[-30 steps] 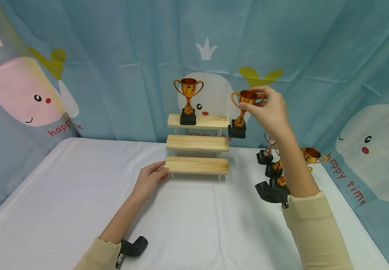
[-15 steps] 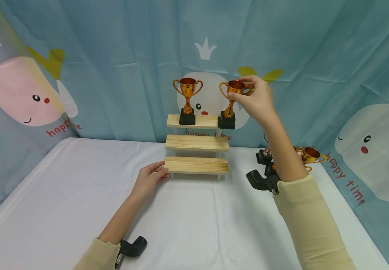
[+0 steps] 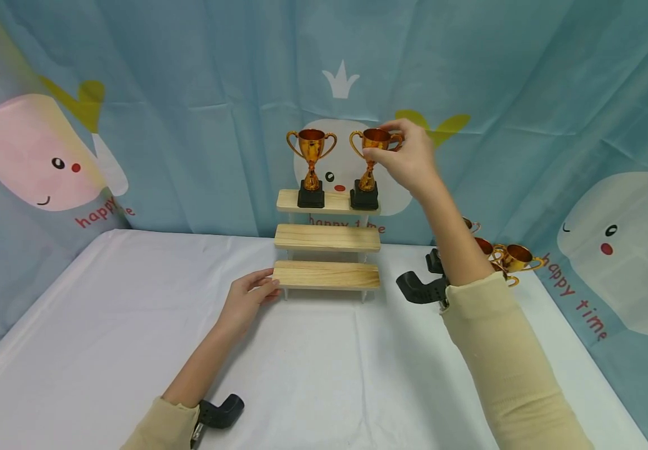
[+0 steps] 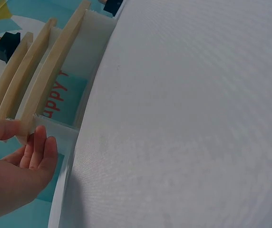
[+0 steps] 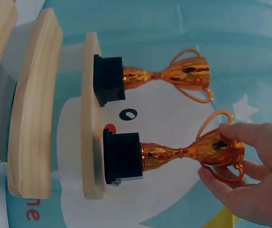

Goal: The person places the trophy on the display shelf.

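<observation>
A three-step wooden display stand (image 3: 326,275) stands on the white-covered table. My left hand (image 3: 249,299) grips the left end of its lowest step, thumb on top and fingers below, as the left wrist view shows. At the right end of the top step, my right hand (image 3: 410,157) holds a gold trophy (image 5: 193,152) by its cup, next to one handle. Upright, this trophy has its black base right at the step's surface. A matching gold trophy (image 3: 311,153) stands on the left part of the same step, apart from the held one.
Several more trophies (image 3: 517,257) cluster on the table at the right, partly hidden behind my right forearm. A blue curtain (image 3: 200,125) with whale prints hangs behind the stand. Each wrist carries a black camera mount (image 3: 420,289).
My right hand has carried the gold trophy leftward from beside the stand to over the top step, and the trophy has come from tilted to upright. My left hand keeps its grip.
</observation>
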Demonstrator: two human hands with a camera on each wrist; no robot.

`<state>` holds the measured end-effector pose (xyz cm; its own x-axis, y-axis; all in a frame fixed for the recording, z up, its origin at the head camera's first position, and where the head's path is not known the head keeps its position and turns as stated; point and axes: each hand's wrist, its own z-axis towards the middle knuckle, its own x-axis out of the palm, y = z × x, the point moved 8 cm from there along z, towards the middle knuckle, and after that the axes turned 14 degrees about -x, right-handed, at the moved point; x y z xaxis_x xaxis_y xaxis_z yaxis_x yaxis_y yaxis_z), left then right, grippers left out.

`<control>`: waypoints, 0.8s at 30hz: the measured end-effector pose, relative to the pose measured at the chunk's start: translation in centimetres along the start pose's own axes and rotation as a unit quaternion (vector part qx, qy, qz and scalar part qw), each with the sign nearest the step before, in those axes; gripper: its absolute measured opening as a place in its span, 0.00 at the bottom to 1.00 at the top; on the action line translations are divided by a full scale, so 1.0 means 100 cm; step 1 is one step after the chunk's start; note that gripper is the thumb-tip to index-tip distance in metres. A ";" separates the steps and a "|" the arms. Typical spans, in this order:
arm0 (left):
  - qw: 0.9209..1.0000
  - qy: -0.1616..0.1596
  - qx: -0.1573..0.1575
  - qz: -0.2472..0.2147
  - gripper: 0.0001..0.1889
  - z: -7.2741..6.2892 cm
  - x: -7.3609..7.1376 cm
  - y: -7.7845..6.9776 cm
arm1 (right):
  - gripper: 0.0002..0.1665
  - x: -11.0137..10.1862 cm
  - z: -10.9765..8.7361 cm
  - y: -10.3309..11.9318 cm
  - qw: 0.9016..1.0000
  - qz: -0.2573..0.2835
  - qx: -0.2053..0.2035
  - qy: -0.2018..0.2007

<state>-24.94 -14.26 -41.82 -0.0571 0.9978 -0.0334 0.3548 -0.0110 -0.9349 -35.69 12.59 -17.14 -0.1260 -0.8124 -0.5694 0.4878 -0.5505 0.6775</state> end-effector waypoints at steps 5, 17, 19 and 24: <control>1.000 0.000 0.001 0.001 0.25 0.000 0.000 0.000 | 0.34 0.008 0.005 -0.003 1.000 0.003 -0.001 0.002; 1.000 -0.001 -0.005 0.001 0.25 0.000 0.000 0.001 | 0.34 0.022 0.011 -0.008 1.000 0.000 0.010 0.005; 1.000 -0.001 -0.006 0.000 0.25 0.000 0.000 0.001 | 0.34 0.022 0.010 -0.008 1.000 0.001 0.010 0.004; 1.000 -0.001 -0.006 0.003 0.25 -0.001 0.001 0.000 | 0.35 0.023 0.011 -0.009 1.000 0.003 0.010 0.006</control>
<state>-24.88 -14.16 -41.81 -0.0570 0.9976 -0.0400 0.3667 -0.0163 -0.9302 -37.34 10.99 -18.54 -0.1125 -0.8136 -0.5705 0.4715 -0.5491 0.6901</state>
